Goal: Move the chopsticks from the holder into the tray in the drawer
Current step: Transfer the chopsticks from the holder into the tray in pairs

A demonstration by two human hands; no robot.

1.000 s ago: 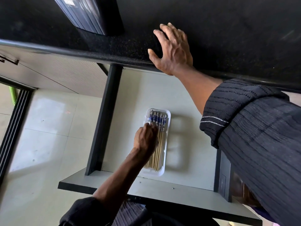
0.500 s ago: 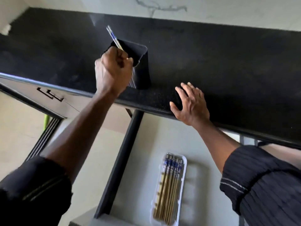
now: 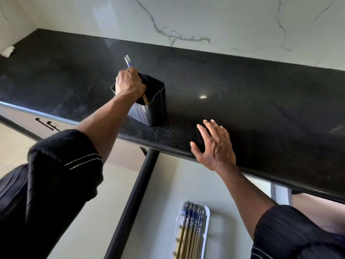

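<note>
A black ribbed holder [image 3: 151, 111] stands near the front edge of the black countertop. My left hand [image 3: 128, 85] is fisted over its mouth around a pair of chopsticks [image 3: 128, 61]; their blue-and-white tops stick up above the fist and the wooden shafts run down into the holder. My right hand [image 3: 214, 144] lies flat, fingers spread, on the counter's front edge. Below, in the open drawer, a white tray [image 3: 206, 221] holds several chopsticks [image 3: 190, 230] lying side by side.
The black countertop [image 3: 252, 94] meets a white marble wall behind. The drawer's dark left wall [image 3: 138, 193] runs diagonally beside the tray, over the drawer's pale floor [image 3: 160, 212]. A closed drawer with a dark handle [image 3: 46, 124] sits at left. A white cloth [image 3: 7, 51] lies far left.
My left hand left the tray in the drawer, rose to the holder and closed on a pair of chopsticks. The view tilted upward. My right hand stayed on the counter edge.
</note>
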